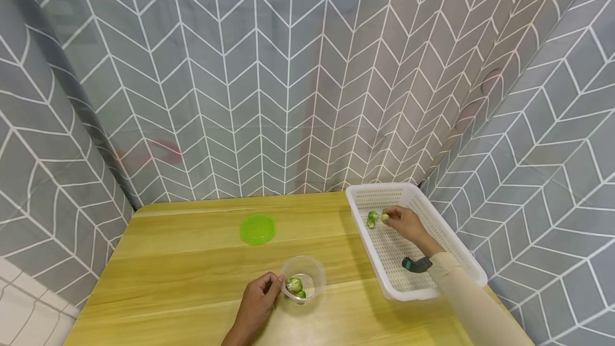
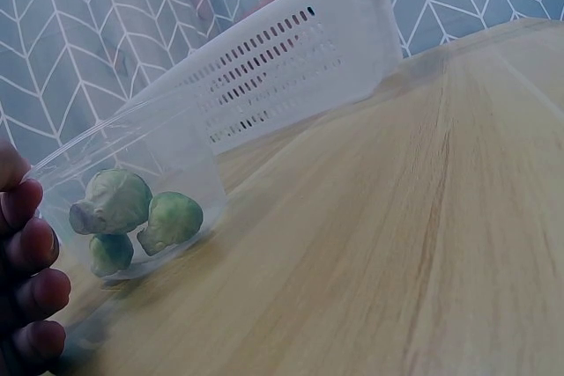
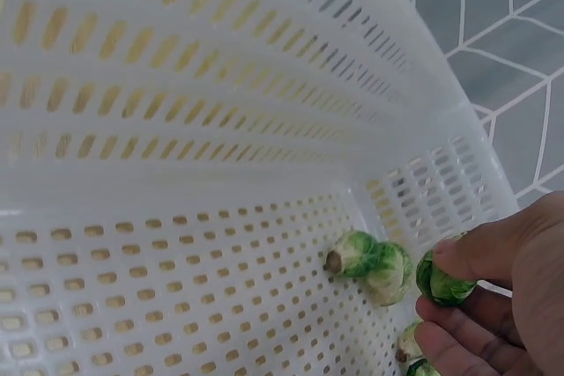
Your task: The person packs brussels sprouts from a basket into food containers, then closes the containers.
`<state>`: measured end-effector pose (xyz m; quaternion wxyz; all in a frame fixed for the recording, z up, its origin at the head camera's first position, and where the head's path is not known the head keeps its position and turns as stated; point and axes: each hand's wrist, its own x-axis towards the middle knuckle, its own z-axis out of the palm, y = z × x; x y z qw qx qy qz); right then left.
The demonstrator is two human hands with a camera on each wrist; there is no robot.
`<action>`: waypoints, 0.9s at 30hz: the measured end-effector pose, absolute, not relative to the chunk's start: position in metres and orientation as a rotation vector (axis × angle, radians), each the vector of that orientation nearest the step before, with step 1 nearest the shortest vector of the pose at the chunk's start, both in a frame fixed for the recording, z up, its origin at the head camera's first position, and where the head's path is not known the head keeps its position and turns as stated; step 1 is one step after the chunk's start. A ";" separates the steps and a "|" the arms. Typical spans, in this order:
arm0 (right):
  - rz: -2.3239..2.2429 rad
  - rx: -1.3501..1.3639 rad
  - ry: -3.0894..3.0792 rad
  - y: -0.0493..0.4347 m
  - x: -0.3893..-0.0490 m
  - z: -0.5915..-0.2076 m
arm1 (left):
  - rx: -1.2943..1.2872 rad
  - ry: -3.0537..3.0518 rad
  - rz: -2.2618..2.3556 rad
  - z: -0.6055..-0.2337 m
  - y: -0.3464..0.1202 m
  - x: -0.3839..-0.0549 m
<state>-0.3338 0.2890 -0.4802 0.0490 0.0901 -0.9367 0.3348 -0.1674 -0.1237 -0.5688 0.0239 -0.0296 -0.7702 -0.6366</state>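
Note:
My left hand (image 1: 257, 300) holds a clear plastic tub (image 1: 314, 274) by its rim, at the tub's left side. Inside, the left wrist view shows three Brussels sprouts (image 2: 119, 200) resting at the bottom. My right hand (image 1: 407, 225) reaches over the far left part of a white perforated basket (image 1: 384, 282). Between thumb and fingers it pinches one green Brussels sprout (image 3: 443, 279). Several loose Brussels sprouts (image 3: 357, 254) lie on the basket floor beside that hand; some are partly hidden by its fingers.
A bright green round lid (image 1: 258, 228) lies flat on the wooden table (image 1: 182, 266), beyond the tub. By the right sleeve sits a black curved piece (image 1: 417, 265) with a green mark. Grey patterned curtains (image 1: 269, 95) hang behind and at both sides.

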 end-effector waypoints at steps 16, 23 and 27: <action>1.212 0.357 -2.760 0.281 -0.323 -0.464 | -0.063 -2.318 -2.003 -0.568 -0.121 -0.166; 1.261 0.360 -2.772 0.274 -0.316 -0.453 | -0.090 -2.329 -2.012 -0.569 -0.123 -0.168; 1.274 0.358 -2.787 0.268 -0.312 -0.446 | -0.097 -2.352 -2.001 -0.570 -0.123 -0.168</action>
